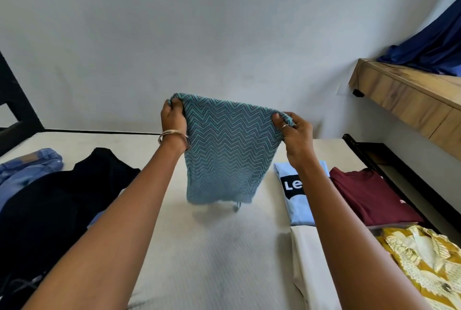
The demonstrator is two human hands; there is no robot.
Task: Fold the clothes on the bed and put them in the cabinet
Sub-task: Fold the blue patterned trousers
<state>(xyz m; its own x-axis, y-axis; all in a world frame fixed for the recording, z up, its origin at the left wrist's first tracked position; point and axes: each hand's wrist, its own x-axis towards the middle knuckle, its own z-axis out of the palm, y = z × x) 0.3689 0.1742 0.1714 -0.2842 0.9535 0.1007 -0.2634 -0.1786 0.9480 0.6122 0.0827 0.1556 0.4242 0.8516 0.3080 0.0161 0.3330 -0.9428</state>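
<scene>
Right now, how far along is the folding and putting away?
Done: a light blue shirt, a maroon shirt, a white garment and a yellow patterned one lie folded on the bed. In hand: left hand and right hand hold up the zigzag garment. Left: black clothes, jeans, and all cabinet trips.

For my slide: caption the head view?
Both hands hold a zigzag cloth up over the bed.

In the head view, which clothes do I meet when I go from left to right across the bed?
Jeans → black garment → zigzag cloth, held up by both hands → light blue shirt → maroon shirt. The white and yellow pieces lie nearer, below the last two, so I leave them out.
</scene>
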